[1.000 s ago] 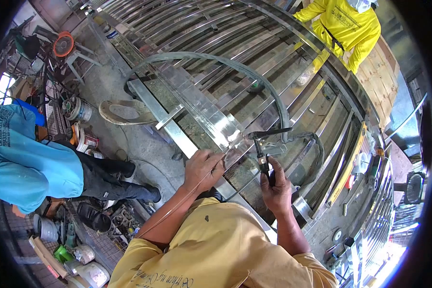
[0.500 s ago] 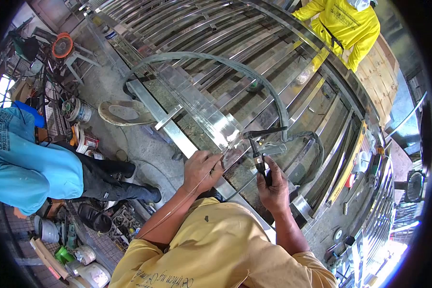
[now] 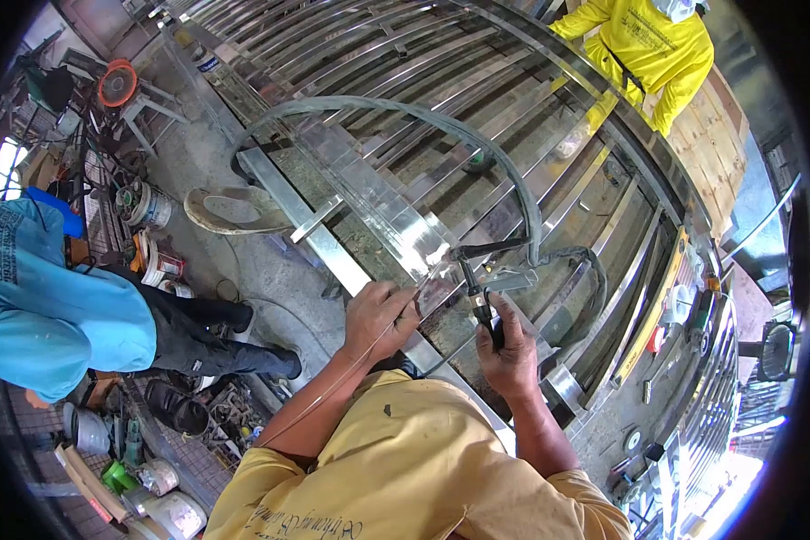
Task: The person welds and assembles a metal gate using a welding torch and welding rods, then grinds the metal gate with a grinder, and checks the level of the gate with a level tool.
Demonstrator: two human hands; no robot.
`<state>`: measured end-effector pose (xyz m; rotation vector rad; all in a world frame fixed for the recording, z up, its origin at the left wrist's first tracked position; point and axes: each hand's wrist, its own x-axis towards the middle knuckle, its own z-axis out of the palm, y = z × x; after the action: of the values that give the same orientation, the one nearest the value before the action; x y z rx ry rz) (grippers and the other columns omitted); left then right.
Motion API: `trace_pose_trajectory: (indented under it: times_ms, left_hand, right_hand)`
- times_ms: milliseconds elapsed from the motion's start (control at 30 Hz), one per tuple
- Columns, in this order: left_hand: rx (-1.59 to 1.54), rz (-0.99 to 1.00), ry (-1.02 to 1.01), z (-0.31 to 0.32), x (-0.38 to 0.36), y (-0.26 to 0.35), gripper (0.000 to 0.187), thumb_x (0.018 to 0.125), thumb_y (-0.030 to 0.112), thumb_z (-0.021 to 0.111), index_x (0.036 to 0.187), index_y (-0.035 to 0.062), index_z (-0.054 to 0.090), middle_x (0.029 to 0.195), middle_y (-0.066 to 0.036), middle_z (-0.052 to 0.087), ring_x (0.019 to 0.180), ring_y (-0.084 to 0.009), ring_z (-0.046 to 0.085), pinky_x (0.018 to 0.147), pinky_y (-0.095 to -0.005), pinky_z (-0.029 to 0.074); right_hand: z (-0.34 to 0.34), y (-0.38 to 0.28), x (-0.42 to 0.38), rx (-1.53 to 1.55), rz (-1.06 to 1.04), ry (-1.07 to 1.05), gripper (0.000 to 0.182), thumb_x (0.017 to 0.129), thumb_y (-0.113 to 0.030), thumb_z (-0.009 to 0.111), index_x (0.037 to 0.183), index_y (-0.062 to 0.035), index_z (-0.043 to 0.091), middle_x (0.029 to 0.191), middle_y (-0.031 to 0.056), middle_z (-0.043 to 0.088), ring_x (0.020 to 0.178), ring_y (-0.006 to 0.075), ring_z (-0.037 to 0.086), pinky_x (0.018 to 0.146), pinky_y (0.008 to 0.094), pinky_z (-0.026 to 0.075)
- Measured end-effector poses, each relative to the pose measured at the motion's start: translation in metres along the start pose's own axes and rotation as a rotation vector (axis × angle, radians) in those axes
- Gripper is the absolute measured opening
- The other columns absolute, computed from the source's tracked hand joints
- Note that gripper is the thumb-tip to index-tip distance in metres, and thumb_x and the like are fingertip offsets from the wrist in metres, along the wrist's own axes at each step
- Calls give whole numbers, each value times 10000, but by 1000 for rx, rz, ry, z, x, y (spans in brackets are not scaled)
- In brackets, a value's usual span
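Note:
My left hand [image 3: 380,321] is closed on a thin metal rod [image 3: 339,385], which runs back along my forearm; its front end reaches toward the metal frame's corner joint. In my right hand [image 3: 510,354] is a black welding torch [image 3: 477,301], gripped by its handle, with its head tilted toward the same joint. A thick grey cable [image 3: 405,108] arches over the shiny metal frame [image 3: 351,175] and comes down beside the torch. Both hands are at the near edge of the frame.
At left stands a person in a blue shirt [image 3: 63,301]. Beyond the frame is a person in yellow [image 3: 652,45]. A yellow level [image 3: 639,337] lies at right. Buckets [image 3: 153,209] and an orange fan [image 3: 117,84] are on the left side.
My right hand and the torch have shifted slightly left and the torch head has tilted. The cable near the torch has moved a little. My left hand is nearly still.

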<state>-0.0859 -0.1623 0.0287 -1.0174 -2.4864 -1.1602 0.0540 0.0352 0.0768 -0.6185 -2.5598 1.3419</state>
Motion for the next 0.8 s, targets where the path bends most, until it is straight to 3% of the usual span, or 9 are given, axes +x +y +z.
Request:
trace_pose_trajectory:
  times_ms: [33, 133, 800]
  left_hand:
    - [-2, 2, 3, 0, 0, 0, 220, 834, 152, 706, 1030, 75, 770, 888, -135, 672, 784, -330, 653, 679, -433, 539]
    - [6, 19, 18, 0, 1, 0, 219, 829, 145, 709, 1026, 71, 769, 880, -136, 671, 773, -329, 652, 675, -428, 540]
    - [-7, 5, 20, 1, 1, 0, 213, 826, 145, 706, 1024, 93, 765, 853, -115, 672, 764, -324, 652, 667, -435, 533]
  right_hand:
    - [-1, -1, 0, -12, 25, -21, 545, 926, -90, 711, 1444, -146, 552, 987, 202, 678, 825, 325, 703, 743, 393, 553]
    - [0, 4, 0, 15, -21, -11, 541, 927, -91, 707, 1443, -145, 554, 1018, 215, 683, 862, 348, 715, 764, 404, 561]
    - [2, 0, -1, -25, 26, -34, 535, 924, -91, 687, 1442, -158, 569, 1060, 226, 675, 905, 384, 708, 782, 437, 565]
